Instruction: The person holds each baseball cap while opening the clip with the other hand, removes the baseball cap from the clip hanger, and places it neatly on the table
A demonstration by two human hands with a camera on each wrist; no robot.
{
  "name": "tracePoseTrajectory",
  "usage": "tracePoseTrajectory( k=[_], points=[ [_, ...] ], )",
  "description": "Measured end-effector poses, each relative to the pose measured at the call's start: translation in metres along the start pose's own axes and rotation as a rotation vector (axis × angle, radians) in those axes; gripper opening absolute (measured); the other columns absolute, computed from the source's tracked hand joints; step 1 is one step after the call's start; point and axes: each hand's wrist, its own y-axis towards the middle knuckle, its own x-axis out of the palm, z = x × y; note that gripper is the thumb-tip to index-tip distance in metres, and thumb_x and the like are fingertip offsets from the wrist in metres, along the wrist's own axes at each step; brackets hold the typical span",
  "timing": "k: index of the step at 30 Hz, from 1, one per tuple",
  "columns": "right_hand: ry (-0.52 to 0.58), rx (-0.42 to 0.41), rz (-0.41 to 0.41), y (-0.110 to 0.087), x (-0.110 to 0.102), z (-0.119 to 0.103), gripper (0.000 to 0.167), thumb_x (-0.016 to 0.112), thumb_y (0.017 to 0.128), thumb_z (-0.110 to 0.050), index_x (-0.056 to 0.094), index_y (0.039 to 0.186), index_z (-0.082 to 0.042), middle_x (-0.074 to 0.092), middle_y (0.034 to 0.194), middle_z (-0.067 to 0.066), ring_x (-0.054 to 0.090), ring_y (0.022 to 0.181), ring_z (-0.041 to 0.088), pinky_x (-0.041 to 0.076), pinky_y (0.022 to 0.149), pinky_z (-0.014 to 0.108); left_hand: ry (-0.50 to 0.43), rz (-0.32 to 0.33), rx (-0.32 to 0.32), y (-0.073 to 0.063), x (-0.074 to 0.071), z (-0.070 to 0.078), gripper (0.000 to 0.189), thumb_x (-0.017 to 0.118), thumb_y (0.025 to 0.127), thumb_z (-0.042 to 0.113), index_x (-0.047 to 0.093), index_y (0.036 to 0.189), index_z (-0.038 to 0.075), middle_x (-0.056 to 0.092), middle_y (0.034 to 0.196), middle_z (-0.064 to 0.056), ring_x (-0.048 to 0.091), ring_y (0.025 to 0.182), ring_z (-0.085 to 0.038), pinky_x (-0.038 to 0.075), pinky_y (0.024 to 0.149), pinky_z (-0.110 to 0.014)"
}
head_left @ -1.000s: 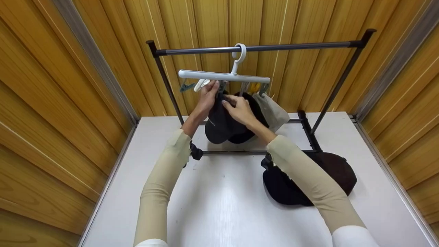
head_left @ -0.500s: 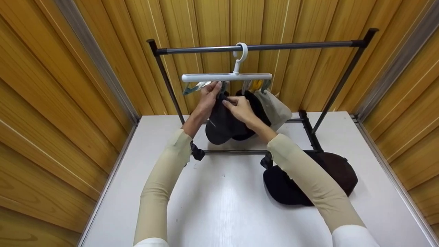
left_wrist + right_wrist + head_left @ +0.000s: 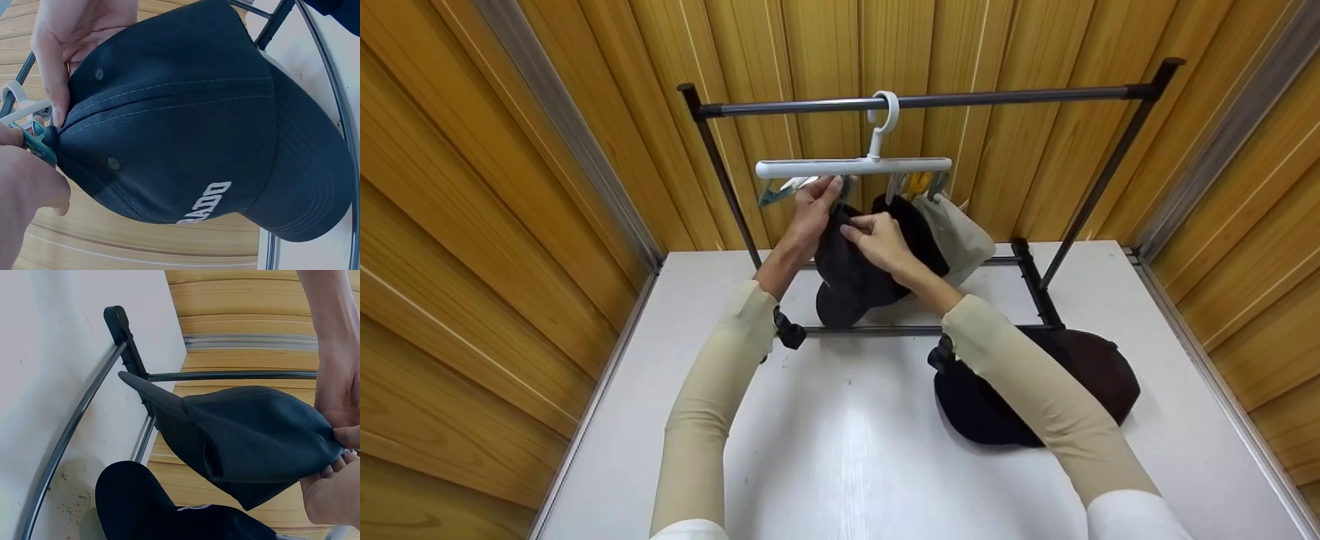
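Note:
A dark baseball cap hangs brim down under the white hanger; white lettering shows on its front in the left wrist view. My left hand grips a green clothespin at the cap's top, its jaws close against the top button. With thumb and fingers my right hand pinches the crown just below the clip. In the right wrist view, the cap shows from its other side, and fingers hide the clip there.
A black cap and a beige cap hang farther right, near a yellow clip. Free clips dangle at the hanger's left. The hanger hooks over a dark rack's bar. Another dark cap lies on the white table.
The hanger has levelled from a slight tilt. The cap has turned, and its brim hangs a little lower. Both hands stay near the same place, the right one slightly lower.

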Motion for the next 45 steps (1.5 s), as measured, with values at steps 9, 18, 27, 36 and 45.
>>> tracePoseTrajectory(
  k=[9,18,27,36,45],
  points=[
    [-0.023,-0.011,-0.027,-0.003,-0.001,0.002,0.028,0.061,0.095,-0.023,0.072,0.114,-0.007,0.072,0.111,0.008,0.062,0.087,0.010,0.048,0.077,0.022,-0.021,-0.011,0.004,0.001,0.001,0.000,0.034,0.053,0.099,0.012,0.060,0.120,-0.014,0.071,0.092,0.002,0.057,0.089,-0.005,0.043,0.080,-0.017],
    [-0.086,-0.014,-0.079,-0.013,0.000,0.011,0.025,0.060,0.095,-0.020,0.074,0.111,-0.008,0.073,0.110,0.008,0.064,0.095,0.012,0.050,0.085,0.027,0.064,-0.058,-0.033,-0.003,-0.003,0.002,0.038,0.051,0.101,0.021,0.059,0.125,-0.008,0.068,0.108,-0.004,0.051,0.096,-0.008,0.038,0.085,-0.023],
    [-0.088,0.013,-0.110,-0.023,-0.004,0.008,0.023,0.061,0.094,-0.020,0.075,0.106,-0.007,0.073,0.101,0.007,0.059,0.082,0.010,0.046,0.074,0.022,0.098,-0.104,-0.082,-0.004,-0.006,0.007,0.039,0.047,0.103,0.024,0.058,0.132,0.002,0.058,0.135,-0.018,0.053,0.114,-0.011,0.038,0.095,-0.025],
    [-0.052,0.121,-0.116,-0.033,-0.004,0.003,0.024,0.063,0.092,-0.022,0.075,0.107,-0.009,0.072,0.102,0.005,0.061,0.088,0.012,0.047,0.079,0.023,0.170,-0.067,-0.155,-0.009,-0.012,0.007,0.050,0.042,0.104,0.032,0.036,0.150,0.014,0.038,0.154,-0.004,0.031,0.145,-0.018,0.023,0.120,-0.038],
    [-0.044,0.143,-0.138,-0.046,-0.009,0.005,0.026,0.063,0.092,-0.022,0.074,0.111,-0.008,0.070,0.100,0.003,0.060,0.086,0.011,0.046,0.077,0.022,0.263,-0.060,-0.021,-0.017,-0.029,0.003,0.045,0.043,0.104,0.027,0.041,0.147,0.014,0.044,0.149,-0.008,0.039,0.140,-0.021,0.029,0.117,-0.038]
  ],
)
